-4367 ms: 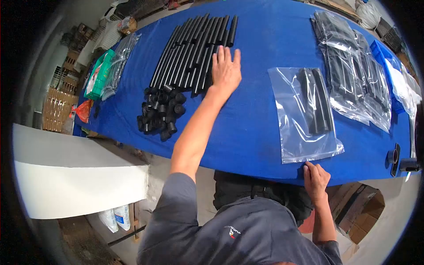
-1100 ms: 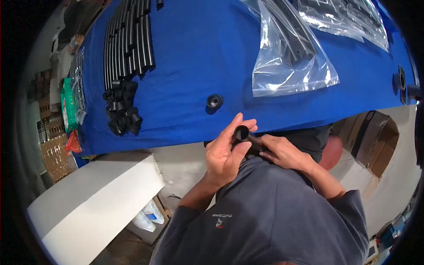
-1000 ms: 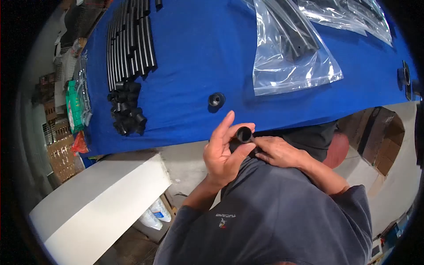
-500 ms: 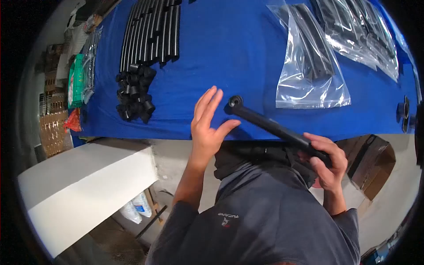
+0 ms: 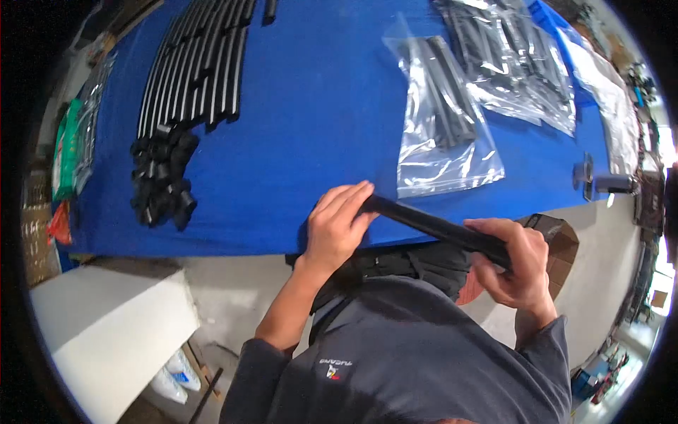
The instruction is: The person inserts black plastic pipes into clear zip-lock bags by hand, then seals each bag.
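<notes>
A black plastic tube [image 5: 434, 227] slants across in front of my body, over the front edge of the blue-covered table. My right hand [image 5: 515, 263] is wrapped round its lower right end. At the other end my left hand [image 5: 337, 225] has its fingers closed over the tip, hiding the round fitting there. To the left, a pile of short black fittings [image 5: 162, 177] lies on the cloth. Rows of black tubes [image 5: 198, 67] are laid side by side just beyond them. A clear plastic bag [image 5: 448, 166] with black tubes inside lies past the held tube.
More bagged black tubes [image 5: 519, 67] lie at the back right of the blue table cloth [image 5: 318, 92]. A metal fixture [image 5: 611, 184] stands at the right table edge. An open cardboard box [image 5: 561, 247] is below on the right, a white surface [image 5: 113, 318] at lower left.
My left hand was spread open beside the tube's fitting and has closed over that end. My right hand keeps its hold. The camera view has shifted to the right.
</notes>
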`<state>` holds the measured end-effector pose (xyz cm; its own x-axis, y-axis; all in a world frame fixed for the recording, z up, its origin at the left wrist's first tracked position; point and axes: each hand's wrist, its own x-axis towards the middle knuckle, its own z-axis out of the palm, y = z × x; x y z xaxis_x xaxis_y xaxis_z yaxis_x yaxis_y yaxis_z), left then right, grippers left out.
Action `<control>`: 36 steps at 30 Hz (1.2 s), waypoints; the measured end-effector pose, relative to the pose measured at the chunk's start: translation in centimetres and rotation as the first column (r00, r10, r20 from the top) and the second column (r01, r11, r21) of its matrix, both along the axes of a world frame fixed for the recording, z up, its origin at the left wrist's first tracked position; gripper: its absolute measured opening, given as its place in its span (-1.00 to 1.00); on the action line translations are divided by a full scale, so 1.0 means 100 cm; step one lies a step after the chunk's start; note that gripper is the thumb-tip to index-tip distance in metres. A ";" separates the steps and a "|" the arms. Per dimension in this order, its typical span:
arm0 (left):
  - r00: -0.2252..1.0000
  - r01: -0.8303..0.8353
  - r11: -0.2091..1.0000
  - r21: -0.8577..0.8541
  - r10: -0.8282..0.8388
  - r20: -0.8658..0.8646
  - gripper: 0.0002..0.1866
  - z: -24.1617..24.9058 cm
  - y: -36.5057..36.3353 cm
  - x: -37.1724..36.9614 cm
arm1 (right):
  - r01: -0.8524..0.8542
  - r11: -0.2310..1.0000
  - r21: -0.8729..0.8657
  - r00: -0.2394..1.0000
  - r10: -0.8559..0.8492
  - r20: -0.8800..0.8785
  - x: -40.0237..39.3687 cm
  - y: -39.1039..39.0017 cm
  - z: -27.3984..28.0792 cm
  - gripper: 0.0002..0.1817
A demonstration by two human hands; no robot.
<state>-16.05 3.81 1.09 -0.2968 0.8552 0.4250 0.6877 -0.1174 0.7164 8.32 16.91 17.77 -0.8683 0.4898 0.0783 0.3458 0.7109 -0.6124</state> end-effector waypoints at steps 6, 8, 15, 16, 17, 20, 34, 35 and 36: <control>0.996 -0.001 1.000 0.030 0.003 -0.085 -0.56 -0.002 -0.002 -0.003 | -0.358 0.929 0.095 0.873 0.369 -0.319 -0.087 0.009 0.027 -0.46; 0.999 -0.016 1.000 0.012 0.016 0.047 -0.57 -0.009 -0.007 -0.001 | -0.457 0.889 0.027 0.779 0.415 -0.471 -0.118 0.011 0.031 -0.60; 0.999 -0.025 0.999 0.020 0.026 -0.028 -0.48 0.006 -0.004 -0.006 | -0.525 0.825 -0.207 0.760 0.346 -0.549 -0.150 0.005 0.023 -0.84; 0.999 -0.032 0.999 0.001 0.032 -0.024 -0.48 0.007 -0.004 -0.006 | -0.545 0.814 -0.201 0.747 0.363 -0.557 -0.156 0.003 0.025 -0.83; 1.000 -0.022 1.000 -0.003 0.022 -0.018 -0.45 0.005 -0.004 -0.006 | -0.553 0.807 -0.206 0.750 0.374 -0.545 -0.161 0.002 0.025 -0.82; 0.999 0.003 0.999 -0.042 -0.002 0.034 -0.42 0.006 -0.005 -0.009 | -0.581 0.786 -0.209 0.746 0.413 -0.523 -0.171 0.004 0.024 -0.80; 0.989 0.057 0.993 -0.101 -0.042 0.142 -0.39 -0.002 -0.004 -0.016 | -0.677 0.667 -0.311 0.636 0.318 -0.703 -0.185 0.012 -0.011 -0.79; 0.989 0.055 0.993 -0.104 -0.040 0.144 -0.39 -0.003 -0.005 -0.015 | -0.705 0.636 -0.314 0.614 0.325 -0.720 -0.187 0.013 -0.014 -0.78; 0.989 0.052 0.993 -0.103 -0.036 0.144 -0.38 -0.004 -0.004 -0.015 | -0.719 0.624 -0.305 0.592 0.319 -0.740 -0.188 0.014 -0.018 -0.78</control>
